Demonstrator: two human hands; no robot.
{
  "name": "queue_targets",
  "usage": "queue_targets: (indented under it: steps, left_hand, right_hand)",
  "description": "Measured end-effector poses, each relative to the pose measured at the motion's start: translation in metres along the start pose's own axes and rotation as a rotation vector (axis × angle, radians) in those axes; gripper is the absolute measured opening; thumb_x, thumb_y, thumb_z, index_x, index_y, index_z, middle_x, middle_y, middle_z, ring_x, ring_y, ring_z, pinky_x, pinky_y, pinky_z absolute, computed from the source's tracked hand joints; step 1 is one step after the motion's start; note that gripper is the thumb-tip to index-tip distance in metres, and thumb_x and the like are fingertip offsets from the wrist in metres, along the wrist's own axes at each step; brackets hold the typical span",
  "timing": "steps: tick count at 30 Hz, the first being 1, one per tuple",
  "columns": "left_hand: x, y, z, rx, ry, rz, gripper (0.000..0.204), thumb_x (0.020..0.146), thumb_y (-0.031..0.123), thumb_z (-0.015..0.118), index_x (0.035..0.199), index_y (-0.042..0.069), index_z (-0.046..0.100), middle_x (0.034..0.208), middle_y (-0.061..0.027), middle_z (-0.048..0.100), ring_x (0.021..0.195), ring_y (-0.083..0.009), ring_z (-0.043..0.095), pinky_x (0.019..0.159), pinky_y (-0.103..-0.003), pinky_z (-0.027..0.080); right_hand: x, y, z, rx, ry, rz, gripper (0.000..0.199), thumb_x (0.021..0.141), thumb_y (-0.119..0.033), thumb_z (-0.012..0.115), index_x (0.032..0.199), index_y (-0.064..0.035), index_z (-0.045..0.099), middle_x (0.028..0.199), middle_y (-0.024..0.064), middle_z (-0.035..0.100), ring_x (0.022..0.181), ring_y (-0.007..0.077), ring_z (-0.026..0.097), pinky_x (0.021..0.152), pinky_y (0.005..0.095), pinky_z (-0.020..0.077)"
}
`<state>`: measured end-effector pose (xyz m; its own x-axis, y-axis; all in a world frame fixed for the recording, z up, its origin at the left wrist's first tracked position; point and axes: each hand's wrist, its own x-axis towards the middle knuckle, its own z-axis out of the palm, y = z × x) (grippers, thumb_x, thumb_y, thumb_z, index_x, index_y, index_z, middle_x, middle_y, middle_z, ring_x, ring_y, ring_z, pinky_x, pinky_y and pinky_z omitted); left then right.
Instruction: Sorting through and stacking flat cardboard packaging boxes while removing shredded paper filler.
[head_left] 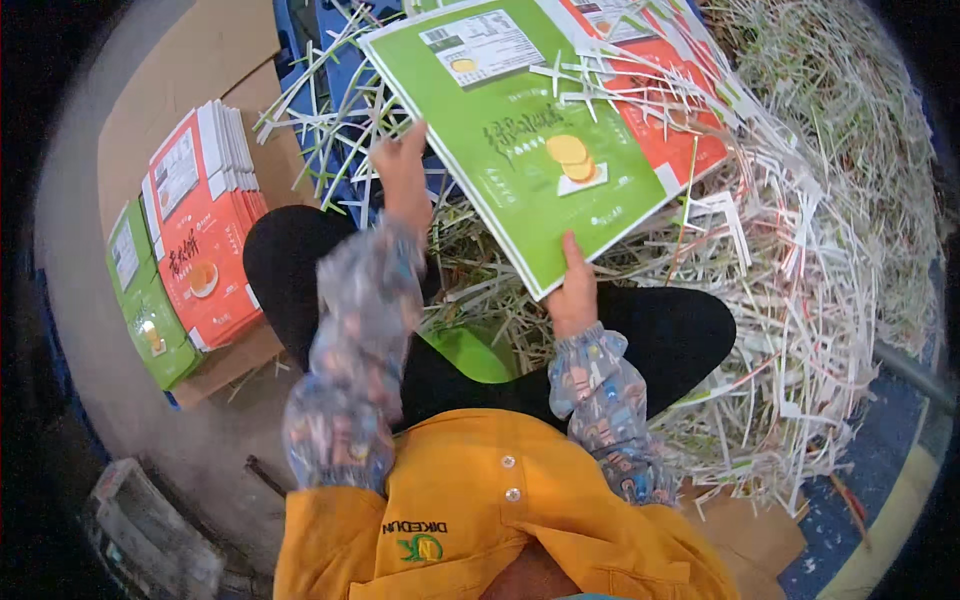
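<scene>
Sprawling down the right side: tangled, springy heap of thin shredded paper strips (pixel 800 270), mostly white with flecks of green and red. Next, flat on the left: matte brown cardboard sheeting (pixel 225 40), cut straight along its far end. Then a flat rectangular stack of smooth green printed paper sheets (pixel 490 130), white-margined, picturing round yellow biscuits; held tilted above the lap and the heap's near side. Just beside it on the right, orange-red printed sheets (pixel 660 105) under crossing strips; cannot tell whether joined to the green. On the cardboard, a slightly fanned orange-red paper block (pixel 205 260), with a narrower green paper block (pixel 150 310) alongside.

Smallest: right grip (pixel 573 290) pinching the green stack near its lowest corner, thumb on top; left grip (pixel 403 180) at the left edge, fingers curled, cannot tell whether closed on it.

Edges of the green stack straight on the left and lower right; strips crowding the upper right. Open room between left grip and orange-red block, above the black-clad left knee (pixel 290 270); tighter on the right, heap reaching the leg.
</scene>
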<state>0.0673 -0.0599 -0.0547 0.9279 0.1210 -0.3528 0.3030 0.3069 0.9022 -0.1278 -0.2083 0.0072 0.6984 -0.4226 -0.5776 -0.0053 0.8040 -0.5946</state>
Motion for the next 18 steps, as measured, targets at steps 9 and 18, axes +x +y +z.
queue_targets:
  steps: [9,18]
  left_hand:
    - [-0.132,-0.012,0.02,-0.263,-0.256,-0.55,0.031,0.079,0.014,0.055,0.103,-0.004,0.05,0.093,-0.0125,0.058,0.078,-0.0225,0.058,0.068,-0.032,0.048]
    - [-0.136,-0.003,0.0,-0.333,-0.265,-0.692,0.034,0.074,0.003,0.058,0.106,-0.004,0.047,0.098,-0.0123,0.056,0.084,-0.0222,0.057,0.072,-0.033,0.048]
  right_hand:
    - [-0.008,0.042,0.016,-0.124,0.075,-0.061,0.039,0.083,-0.025,0.053,0.111,0.0005,0.044,0.105,0.0074,0.052,0.094,0.0172,0.051,0.078,0.0298,0.0419]
    - [0.003,0.009,-0.006,0.066,0.023,-0.056,0.041,0.088,-0.036,0.04,0.115,-0.0048,0.04,0.108,0.006,0.051,0.096,0.0188,0.051,0.081,0.0334,0.0424]
